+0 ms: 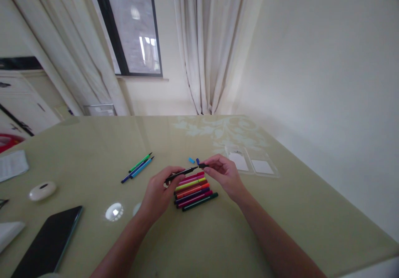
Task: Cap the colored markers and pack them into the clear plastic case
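My left hand [161, 190] grips a black marker [182, 173], its bare tip pointing right. Pinched in the fingers of my right hand [225, 174] is a small black cap [203, 166], just off that tip. Below both hands lies a row of several capped markers in different colours, the nearest a dark green marker [200, 202]. Two loose caps, a light blue cap [191, 160] and a dark blue cap [197, 161], rest just beyond. Left of my left hand are uncapped markers: a green marker [140, 161], a light blue marker [142, 167] and a dark blue marker [131, 175].
An opened clear plastic case [272, 170] with white inserts lies right of my right hand. On the left are a black tablet-like device [48, 240], a white rounded object [43, 190] and a pale folded cloth or paper [13, 165]. A wall borders the table's right side.
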`<state>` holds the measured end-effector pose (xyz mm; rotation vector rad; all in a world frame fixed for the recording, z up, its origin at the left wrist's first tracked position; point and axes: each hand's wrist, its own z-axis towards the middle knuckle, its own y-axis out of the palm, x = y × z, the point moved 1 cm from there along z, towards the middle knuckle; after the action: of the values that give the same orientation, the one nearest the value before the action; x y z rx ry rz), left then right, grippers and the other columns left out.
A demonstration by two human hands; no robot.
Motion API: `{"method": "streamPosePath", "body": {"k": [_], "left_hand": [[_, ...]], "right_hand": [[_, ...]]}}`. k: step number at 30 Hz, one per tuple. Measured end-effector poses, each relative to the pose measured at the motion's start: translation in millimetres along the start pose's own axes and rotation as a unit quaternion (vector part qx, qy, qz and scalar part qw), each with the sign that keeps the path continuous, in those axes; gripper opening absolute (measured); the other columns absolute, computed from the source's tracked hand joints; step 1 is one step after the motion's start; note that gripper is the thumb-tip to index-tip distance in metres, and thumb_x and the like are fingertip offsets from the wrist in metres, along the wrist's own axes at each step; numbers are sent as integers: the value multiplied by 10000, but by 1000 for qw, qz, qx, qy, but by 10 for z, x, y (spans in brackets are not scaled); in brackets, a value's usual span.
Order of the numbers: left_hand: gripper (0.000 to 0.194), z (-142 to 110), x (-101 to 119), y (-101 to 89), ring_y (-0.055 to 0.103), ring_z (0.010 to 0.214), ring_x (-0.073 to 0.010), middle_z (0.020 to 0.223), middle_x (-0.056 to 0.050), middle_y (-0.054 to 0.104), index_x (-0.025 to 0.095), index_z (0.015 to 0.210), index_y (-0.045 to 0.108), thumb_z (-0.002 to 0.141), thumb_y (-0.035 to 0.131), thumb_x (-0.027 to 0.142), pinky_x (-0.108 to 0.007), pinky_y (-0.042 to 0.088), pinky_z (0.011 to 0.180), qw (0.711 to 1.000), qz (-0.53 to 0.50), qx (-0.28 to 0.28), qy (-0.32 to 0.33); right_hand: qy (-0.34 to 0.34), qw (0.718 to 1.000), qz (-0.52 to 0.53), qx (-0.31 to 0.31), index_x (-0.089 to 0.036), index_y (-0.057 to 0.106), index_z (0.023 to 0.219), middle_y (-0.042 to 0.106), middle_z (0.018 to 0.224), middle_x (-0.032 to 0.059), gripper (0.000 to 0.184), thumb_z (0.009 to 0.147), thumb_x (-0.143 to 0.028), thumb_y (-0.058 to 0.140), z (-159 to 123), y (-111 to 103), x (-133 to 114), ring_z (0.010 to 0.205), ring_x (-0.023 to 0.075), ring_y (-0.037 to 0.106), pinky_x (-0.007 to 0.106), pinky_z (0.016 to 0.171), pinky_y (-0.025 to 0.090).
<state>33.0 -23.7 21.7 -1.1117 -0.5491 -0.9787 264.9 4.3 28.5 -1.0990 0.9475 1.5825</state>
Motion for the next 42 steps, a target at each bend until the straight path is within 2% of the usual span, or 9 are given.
{"method": "streamPosePath", "body": {"k": [13, 20, 26, 30, 33, 35, 36, 39, 42], "left_hand": [[211, -14, 36, 41, 736, 879, -201, 980, -35, 807, 256, 1049, 790, 953, 640, 370, -289, 566, 822, 999, -6, -17, 47], [206, -35, -5, 75, 760, 871, -210, 991, -28, 820, 258, 1044, 803, 950, 651, 359, -282, 586, 783, 999, -27, -23, 5], [226, -52, -13, 128, 754, 863, -206, 987, -29, 817, 245, 1058, 791, 962, 621, 358, -274, 570, 762, 999, -16, -41, -5], [338, 26, -79, 106, 727, 891, -209, 986, -41, 803, 240, 1047, 782, 1017, 502, 426, -297, 551, 801, 996, 4, -87, 9], [450, 125, -256, -73, 697, 1008, -237, 1076, -72, 780, 211, 1048, 762, 1055, 364, 419, -349, 535, 901, 997, 59, -37, -12], [394, 158, -414, -250, 673, 996, -267, 1082, -100, 758, 179, 1055, 745, 1034, 415, 394, -385, 517, 910, 980, 187, 37, -56], [366, 159, -487, -336, 657, 1007, -284, 1088, -112, 744, 171, 1074, 739, 1025, 427, 357, -404, 504, 923, 958, 268, 67, -80], [329, 117, -631, -509, 618, 1055, -330, 1129, -135, 700, 179, 1160, 723, 1003, 451, 278, -435, 485, 895, 881, 448, 72, -135], [310, 73, -650, -546, 611, 1069, -335, 1147, -133, 673, 197, 1160, 716, 1004, 464, 288, -423, 485, 843, 848, 503, 51, -159]], "right_hand": [[-3, 997, -63, -39, -238, 806, 898, 811, 968, 55, 164, 794, -357, 849, -7, -20, 81, 918, 230, 770, 385, 861, 636], [-13, 998, -65, -11, -253, 826, 839, 819, 913, 49, 99, 766, -306, 867, -40, -8, 110, 868, 234, 780, 380, 826, 648], [21, 998, -54, -17, -235, 822, 845, 814, 862, 46, 164, 734, -333, 891, -31, -11, 192, 814, 232, 775, 375, 792, 647], [49, 995, -73, -49, -205, 798, 882, 804, 852, 47, 213, 764, -370, 863, 2, -71, 230, 789, 216, 761, 353, 766, 624], [44, 987, -137, -79, -187, 787, 921, 798, 878, 60, 215, 804, -364, 820, 30, -162, 204, 817, 212, 745, 342, 775, 593], [32, 979, -181, -89, -184, 785, 928, 791, 877, 61, 199, 818, -349, 798, 48, -226, 177, 820, 209, 728, 335, 774, 571], [26, 975, -201, -93, -185, 785, 924, 787, 870, 57, 186, 822, -340, 789, 56, -251, 165, 813, 206, 717, 332, 770, 561], [12, 961, -253, -111, -195, 786, 899, 773, 841, 43, 141, 822, -313, 772, 68, -281, 145, 784, 198, 686, 324, 750, 532], [4, 950, -284, -129, -214, 788, 909, 777, 872, 35, 120, 848, -311, 753, 57, -257, 153, 826, 207, 692, 332, 786, 519]]}}
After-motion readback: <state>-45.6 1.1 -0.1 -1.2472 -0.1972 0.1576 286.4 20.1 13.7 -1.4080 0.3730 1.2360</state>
